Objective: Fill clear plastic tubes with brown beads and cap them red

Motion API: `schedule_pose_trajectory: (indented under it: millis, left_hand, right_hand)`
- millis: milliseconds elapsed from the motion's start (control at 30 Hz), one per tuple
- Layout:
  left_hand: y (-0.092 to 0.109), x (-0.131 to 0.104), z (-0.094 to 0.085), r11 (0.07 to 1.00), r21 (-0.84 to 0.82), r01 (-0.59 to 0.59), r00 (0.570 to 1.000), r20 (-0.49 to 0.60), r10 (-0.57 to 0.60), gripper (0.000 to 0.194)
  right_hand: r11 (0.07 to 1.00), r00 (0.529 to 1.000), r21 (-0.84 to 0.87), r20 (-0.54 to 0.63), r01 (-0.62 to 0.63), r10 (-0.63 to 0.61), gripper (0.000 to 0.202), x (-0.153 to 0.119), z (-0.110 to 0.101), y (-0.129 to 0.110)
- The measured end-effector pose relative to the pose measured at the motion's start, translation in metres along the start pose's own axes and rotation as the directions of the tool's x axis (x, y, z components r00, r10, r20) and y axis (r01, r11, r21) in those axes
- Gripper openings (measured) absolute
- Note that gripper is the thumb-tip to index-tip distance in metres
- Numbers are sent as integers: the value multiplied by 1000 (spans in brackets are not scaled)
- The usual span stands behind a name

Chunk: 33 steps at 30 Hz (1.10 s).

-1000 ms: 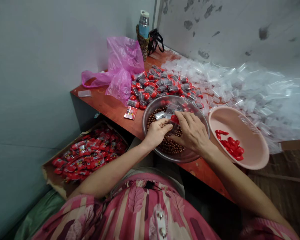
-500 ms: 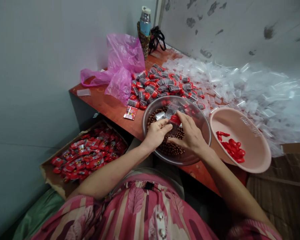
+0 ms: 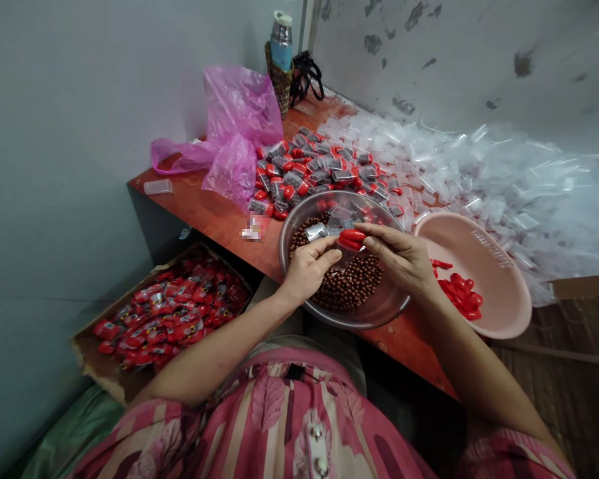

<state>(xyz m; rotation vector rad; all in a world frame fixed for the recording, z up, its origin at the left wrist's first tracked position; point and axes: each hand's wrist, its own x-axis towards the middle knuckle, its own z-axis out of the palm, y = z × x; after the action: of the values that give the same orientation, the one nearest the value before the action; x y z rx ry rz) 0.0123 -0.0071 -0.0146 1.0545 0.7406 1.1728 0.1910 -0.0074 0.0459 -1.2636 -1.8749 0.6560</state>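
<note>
Over the large see-through bowl (image 3: pixel 397 303), my left hand (image 3: pixel 304 271) pinches a small clear plastic container (image 3: pixel 347 258) between thumb and fingers. A shiny red cap (image 3: pixel 352 237) is at the container's upper end. My right hand (image 3: pixel 403 258) is closed, its thumb and fingertips on the right side of that cap. Whether the cap is fully seated I cannot tell. Round brown balls (image 3: pixel 352 286) lie in the bowl below, with a few clear containers (image 3: pixel 316 231) on top of them. My fingers hide part of the container.
Behind the bowl lies a heap of filled, red-capped containers (image 3: pixel 309 166). Clear empty containers (image 3: pixel 479 173) pile up at the right. A pink basin (image 3: pixel 509 293) holds red caps (image 3: pixel 462 296). At lower left is a carton (image 3: pixel 87 359) of red packets (image 3: pixel 164 319). A pink bag (image 3: pixel 239 113) and bottle (image 3: pixel 281 50) stand behind.
My right hand has moved from around the container's side to the red cap, its fingers now closer together. The cap shows more fully. My left hand keeps its pinch; the view has shifted slightly.
</note>
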Motion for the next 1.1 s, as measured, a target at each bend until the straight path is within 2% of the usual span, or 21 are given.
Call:
schedule_pose_trajectory:
  millis: [100,167,233,300,367,500,600,667,767,867,933,1000,1100]
  left_hand:
    - [0,-1,1,999,-41,6,999,-38,-8,31]
    - [1,-1,3,995,-96,31,998,-43,-35,32]
    - [1,-1,4,985,-160,58,997,-41,-65,33]
    - [1,-2,6,977,-203,69,996,-47,-81,30]
    - [0,-2,6,973,-218,69,994,-65,-85,26]
    - [0,-3,5,975,-215,49,995,-77,-67,22]
    - [0,-2,5,973,-218,71,995,-49,-83,22]
    - [0,-1,5,971,-218,96,993,-42,-108,24]
    - [1,1,7,969,-213,124,989,-54,-139,28]
    - [4,4,9,953,-249,171,975,-99,-201,41]
    - [6,4,9,943,-252,217,957,-136,-256,46]
    - [7,4,8,944,-213,254,949,-136,-286,43]
    - [7,2,6,954,-155,255,956,-104,-272,42]
  right_hand:
    - [964,976,-160,94,210,-197,30,-2,-5,-3]
    - [877,928,-310,184,368,-325,42,-5,-5,-4]
    - [759,890,-465,230,456,-394,63,-9,1,-3]
    - [659,882,-595,220,461,-417,75,-13,11,-1]
    - [596,879,-670,192,442,-436,75,-14,23,2]
    - [542,855,-719,141,435,-499,69,-12,38,13]
    - [542,841,-724,97,426,-532,67,-13,41,22]
    - [590,873,-707,78,389,-482,67,-16,41,25]
    - [746,950,-604,61,280,-307,66,-16,37,26]
    - [903,999,-426,13,51,-50,66,3,29,30]
    - [943,992,-306,-38,-127,121,70,29,24,37]
    - [947,969,-209,-95,-242,227,72,64,19,44]
    - [950,955,-156,-165,-271,245,72,115,13,55]
